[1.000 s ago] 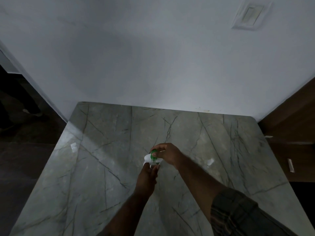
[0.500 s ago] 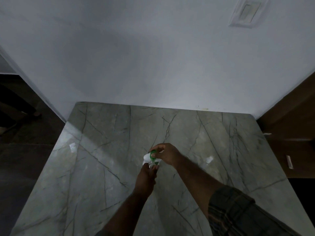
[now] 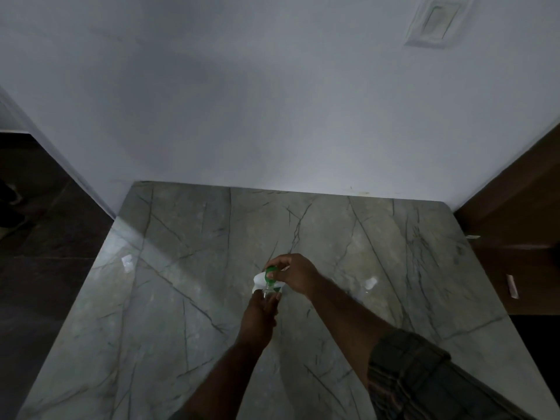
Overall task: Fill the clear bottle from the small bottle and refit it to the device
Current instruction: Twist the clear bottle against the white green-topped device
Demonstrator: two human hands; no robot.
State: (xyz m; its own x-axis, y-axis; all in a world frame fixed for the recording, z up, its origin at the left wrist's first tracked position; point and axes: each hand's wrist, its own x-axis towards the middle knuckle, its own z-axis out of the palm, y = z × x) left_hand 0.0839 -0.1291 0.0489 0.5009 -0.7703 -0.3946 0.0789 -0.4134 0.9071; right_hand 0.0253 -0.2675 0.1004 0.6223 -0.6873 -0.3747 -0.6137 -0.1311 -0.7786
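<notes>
nearest the camera, the plaid sleeve (image 3: 409, 368) of the right arm comes in from the lower right and the bare left forearm from the bottom centre, both meeting over the middle of the marble tabletop (image 3: 181, 328). the left hand (image 3: 260, 313) is the nearer one: its fingers are curled up round the clear bottle (image 3: 268, 294), gripping it from below so that only a little of the glassy body shows above the fingertips. directly beyond and touching it sits the white device (image 3: 259, 280) with its green collar (image 3: 269, 273), and the right hand (image 3: 295, 274) arches over this from the far right side, thumb and fingers pinching it. so the bottle's long axis runs from the near hand up and away into the device, bottle below, device on top, the two parts joined or nearly so; whether the neck is seated cannot be told. the coming move, by my reading, turns on keeping that one axis straight while the hands twist against each other. further right on the marble lies a small pale object (image 3: 370, 282), too blurred to name, well apart from both hands. beyond stands the plain wall (image 3: 272, 101) with a switch plate (image 3: 435, 22) high up.
</notes>
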